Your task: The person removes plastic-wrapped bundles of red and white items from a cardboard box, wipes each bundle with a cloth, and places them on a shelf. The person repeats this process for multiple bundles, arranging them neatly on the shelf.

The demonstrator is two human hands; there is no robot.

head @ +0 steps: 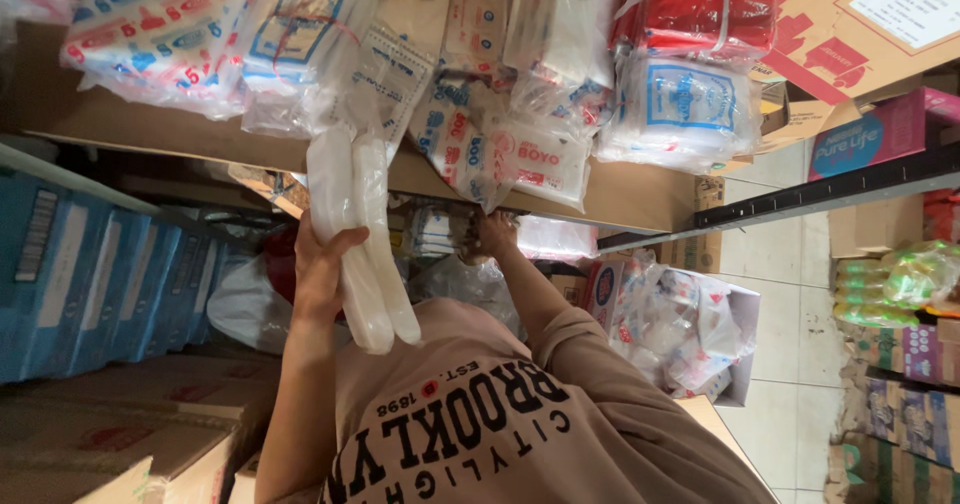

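My left hand (320,264) is raised and closed around two long translucent white plastic sleeves (362,254), held side by side. Their upper ends reach the edge of a cardboard-lined shelf (150,119), among hanging clear packets. My right hand (492,234) is stretched further in, under the shelf edge, with its fingers at a white packet with red print (535,159). Whether it grips the packet is not clear. My beige printed shirt (480,434) fills the lower middle.
The shelf above carries several plastic-wrapped bundles, some with blue print (685,104) and some red (700,9). Blue boxes (90,284) stand at the left, over brown cartons (120,434). A white box of packets (690,329), tiled floor (780,254) and green bottles (900,284) lie right.
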